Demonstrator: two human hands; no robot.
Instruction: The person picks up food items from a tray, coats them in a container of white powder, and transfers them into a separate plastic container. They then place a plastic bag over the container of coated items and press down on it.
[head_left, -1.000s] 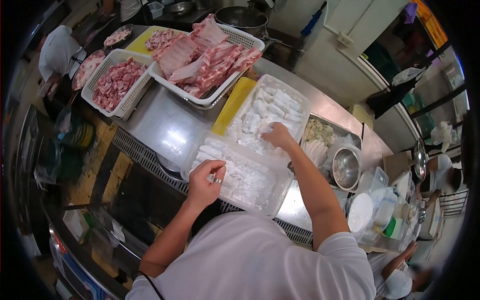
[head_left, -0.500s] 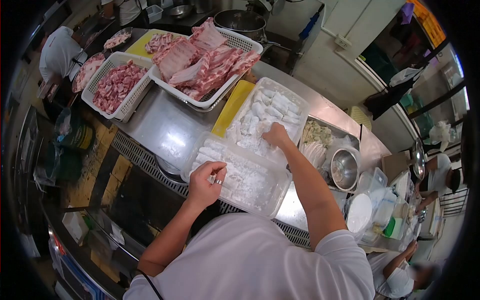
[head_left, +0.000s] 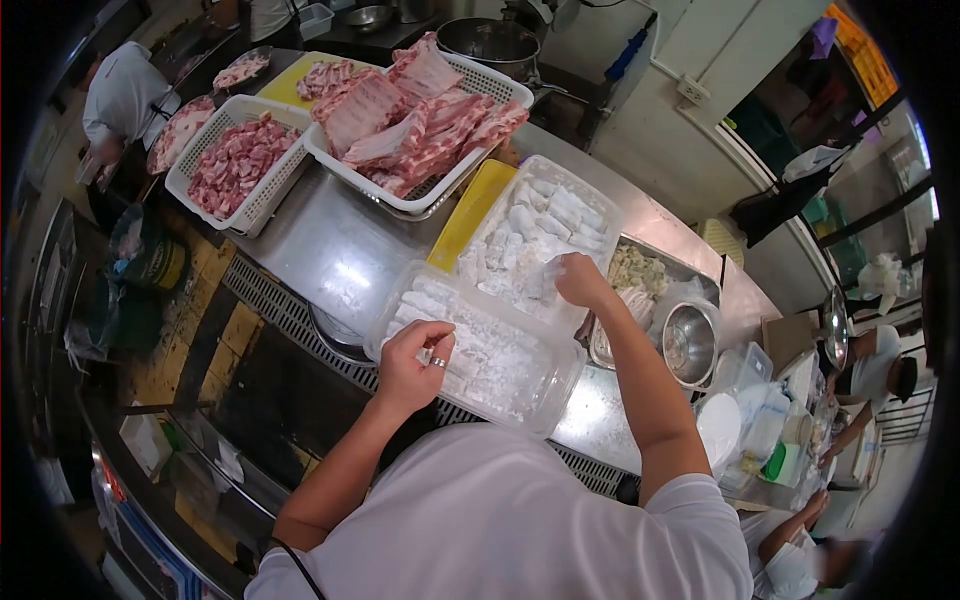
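Two clear plastic containers sit side by side on the steel counter. The nearer container (head_left: 560,400) holds rows of white-powdered rolls and loose powder. Over its left part, my left hand (head_left: 417,362) has its fingers curled together, a ring on one of them; whatever they hold is too small to make out. In the farther container (head_left: 607,205) lie more powdered rolls (head_left: 560,208) and powder. My right hand (head_left: 578,280) is at its right side, fingers bent down and pressed together, with something whitish and blurred beside the fingertips that I cannot make out.
Baskets of rib slabs (head_left: 430,120) and cut meat (head_left: 240,165) stand at the back left. A yellow board (head_left: 470,210) lies under the farther container. A metal bowl (head_left: 689,335) and a tray of pale food (head_left: 635,275) are on the right. Other people work at both sides.
My right hand has moved a little to the right within the farther container, towards its side. My left hand stays in nearly the same place. The view has shifted slightly.
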